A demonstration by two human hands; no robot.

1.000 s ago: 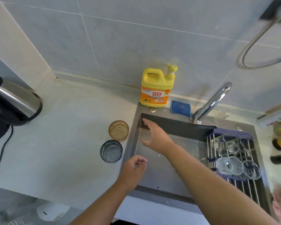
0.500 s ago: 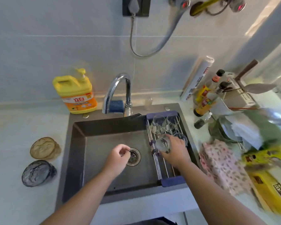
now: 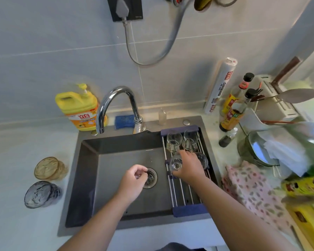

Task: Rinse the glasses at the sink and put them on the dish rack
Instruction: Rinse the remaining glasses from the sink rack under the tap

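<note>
My right hand (image 3: 188, 166) grips a clear glass (image 3: 176, 163) over the left edge of the dish rack (image 3: 184, 196), which spans the right side of the dark sink (image 3: 116, 160). Two clear glasses (image 3: 173, 141) stand at the rack's far end, and another glass (image 3: 202, 160) lies partly hidden behind my right hand. My left hand (image 3: 132, 182) hovers over the sink near the drain (image 3: 150, 178), fingers loosely curled, holding nothing. An amber glass (image 3: 49, 168) and a grey-blue glass (image 3: 40, 194) stand on the counter left of the sink.
The chrome faucet (image 3: 116, 104) arches over the sink's back edge. A yellow detergent bottle (image 3: 80, 107) and a blue sponge (image 3: 124, 121) stand behind the sink. Sauce bottles (image 3: 234, 107), a metal bowl (image 3: 257, 149) and a floral cloth (image 3: 250, 191) crowd the right counter.
My right hand moved from the sink's left side across to the dish rack and took hold of a clear glass. My view swung right. My left hand stayed over the sink.
</note>
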